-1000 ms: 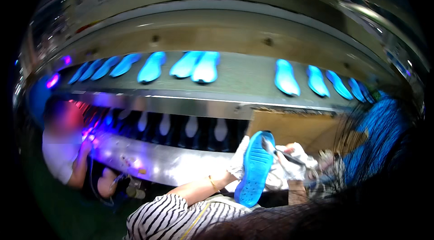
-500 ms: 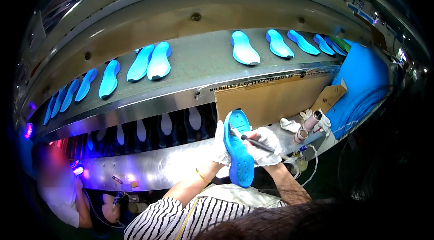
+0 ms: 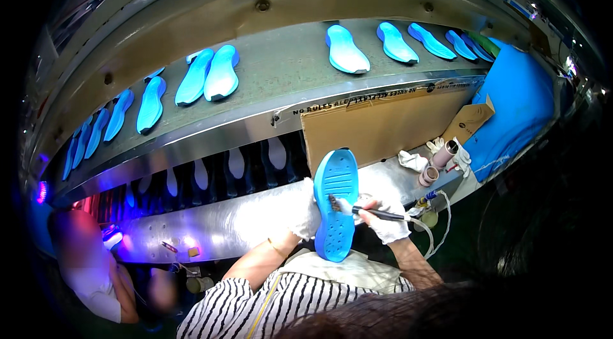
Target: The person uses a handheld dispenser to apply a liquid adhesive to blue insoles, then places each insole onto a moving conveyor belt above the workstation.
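Note:
A bright blue shoe sole (image 3: 335, 230) stands nearly upright in front of my body, its ridged and dimpled inner face turned up toward me. My gloved left hand (image 3: 305, 216) grips its left edge, the fingertips partly hidden behind it. In my gloved right hand (image 3: 388, 223) is a brush (image 3: 378, 213) with a black handle and dark bristles. A pale hose runs from the handle's end. The bristles meet the sole near its middle, just below the ridges.
Several blue soles (image 3: 345, 52) lie on the conveyor belt (image 3: 281, 61) beyond. Below it are a cardboard sheet (image 3: 370, 128) and a metal ledge (image 3: 236, 224). Spools (image 3: 444, 155) and a crumpled white glove (image 3: 412, 161) lie at right. Another person (image 3: 89, 269) sits at left.
The brush has moved down from the upper left of the sole to its middle. The sole has turned to face me more fully, and the hose shows more clearly.

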Action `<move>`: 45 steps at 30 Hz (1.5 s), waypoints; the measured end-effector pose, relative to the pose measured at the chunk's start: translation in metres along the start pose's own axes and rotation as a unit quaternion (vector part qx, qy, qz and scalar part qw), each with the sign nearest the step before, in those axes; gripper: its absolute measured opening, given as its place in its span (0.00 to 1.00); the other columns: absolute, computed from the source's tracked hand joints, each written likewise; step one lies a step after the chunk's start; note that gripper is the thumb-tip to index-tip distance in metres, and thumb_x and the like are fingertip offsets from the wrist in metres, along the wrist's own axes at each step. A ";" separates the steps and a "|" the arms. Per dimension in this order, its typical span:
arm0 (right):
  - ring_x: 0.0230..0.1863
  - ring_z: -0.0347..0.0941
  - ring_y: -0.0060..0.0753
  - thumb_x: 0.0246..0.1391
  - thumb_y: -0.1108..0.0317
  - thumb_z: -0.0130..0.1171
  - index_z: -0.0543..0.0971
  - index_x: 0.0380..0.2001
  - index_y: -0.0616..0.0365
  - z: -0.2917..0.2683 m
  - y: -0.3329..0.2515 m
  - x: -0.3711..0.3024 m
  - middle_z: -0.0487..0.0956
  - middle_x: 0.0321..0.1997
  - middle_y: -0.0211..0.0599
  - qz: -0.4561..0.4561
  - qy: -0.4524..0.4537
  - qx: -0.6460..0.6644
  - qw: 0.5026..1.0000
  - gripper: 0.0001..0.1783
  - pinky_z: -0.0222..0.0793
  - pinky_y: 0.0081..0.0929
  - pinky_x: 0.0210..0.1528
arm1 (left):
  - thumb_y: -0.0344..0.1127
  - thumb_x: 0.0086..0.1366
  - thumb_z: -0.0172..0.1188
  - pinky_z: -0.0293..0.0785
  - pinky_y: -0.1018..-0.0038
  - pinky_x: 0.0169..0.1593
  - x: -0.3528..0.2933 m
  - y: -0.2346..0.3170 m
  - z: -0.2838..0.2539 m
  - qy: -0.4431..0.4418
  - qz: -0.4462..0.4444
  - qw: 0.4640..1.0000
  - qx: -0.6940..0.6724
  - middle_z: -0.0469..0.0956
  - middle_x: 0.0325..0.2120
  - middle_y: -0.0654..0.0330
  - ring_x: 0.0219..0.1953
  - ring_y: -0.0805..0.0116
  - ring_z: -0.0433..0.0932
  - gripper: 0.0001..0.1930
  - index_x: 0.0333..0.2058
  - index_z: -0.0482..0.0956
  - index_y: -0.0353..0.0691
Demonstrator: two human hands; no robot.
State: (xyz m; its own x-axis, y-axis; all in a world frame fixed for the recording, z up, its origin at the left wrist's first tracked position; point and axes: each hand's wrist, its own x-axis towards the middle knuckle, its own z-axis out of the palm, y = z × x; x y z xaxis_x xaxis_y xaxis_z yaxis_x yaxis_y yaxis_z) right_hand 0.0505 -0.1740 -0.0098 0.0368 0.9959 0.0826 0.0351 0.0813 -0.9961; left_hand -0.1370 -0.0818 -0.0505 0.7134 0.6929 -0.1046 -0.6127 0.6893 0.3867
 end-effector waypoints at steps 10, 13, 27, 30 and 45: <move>0.28 0.76 0.24 0.46 0.77 0.61 0.78 0.29 0.65 0.008 0.012 0.003 0.79 0.28 0.41 -0.033 0.072 0.171 0.982 0.04 0.72 0.18 0.30 | 0.80 0.49 0.35 0.70 0.54 0.52 0.013 -0.012 0.033 -0.031 -0.005 0.999 0.021 0.69 0.51 0.48 0.49 0.49 0.72 0.53 0.57 0.60 0.34; 0.32 0.76 0.22 0.49 0.77 0.62 0.78 0.32 0.64 0.021 -0.013 0.005 0.79 0.30 0.35 -0.181 0.007 -0.026 0.983 0.06 0.73 0.20 0.35 | 0.83 0.43 0.34 0.71 0.51 0.51 0.034 0.002 0.031 -0.083 0.035 0.995 0.039 0.69 0.51 0.49 0.50 0.49 0.72 0.57 0.57 0.60 0.35; 0.36 0.77 0.26 0.44 0.78 0.65 0.75 0.32 0.61 0.013 -0.006 0.003 0.79 0.37 0.42 -0.036 -0.018 0.316 0.948 0.11 0.74 0.20 0.37 | 0.81 0.34 0.50 0.72 0.57 0.53 0.048 0.032 0.050 -0.235 0.054 0.970 0.003 0.67 0.54 0.47 0.53 0.50 0.70 0.61 0.59 0.58 0.36; 0.36 0.75 0.25 0.45 0.81 0.63 0.75 0.33 0.59 0.004 -0.005 0.004 0.78 0.39 0.42 -0.081 0.008 0.143 0.986 0.11 0.74 0.21 0.39 | 0.79 0.34 0.53 0.74 0.60 0.51 0.040 0.038 0.066 -0.186 0.059 0.971 0.137 0.67 0.53 0.47 0.52 0.52 0.71 0.60 0.59 0.58 0.36; 0.36 0.74 0.26 0.41 0.81 0.64 0.77 0.30 0.59 -0.011 -0.016 0.009 0.78 0.33 0.34 -0.004 -0.115 -0.032 0.993 0.11 0.72 0.22 0.40 | 0.62 0.61 0.50 0.77 0.69 0.43 0.063 0.045 0.073 -0.087 -0.054 0.915 0.390 0.75 0.40 0.51 0.37 0.65 0.78 0.36 0.53 0.66 0.33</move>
State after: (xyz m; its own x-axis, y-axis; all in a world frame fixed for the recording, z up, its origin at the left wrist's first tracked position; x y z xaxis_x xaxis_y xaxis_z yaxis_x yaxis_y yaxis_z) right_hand 0.0608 -0.1672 0.0077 -0.1916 0.9787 0.0734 0.0973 0.0934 -0.9909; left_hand -0.0946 -0.0222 0.0277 0.8407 0.5382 -0.0594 -0.1542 0.3431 0.9265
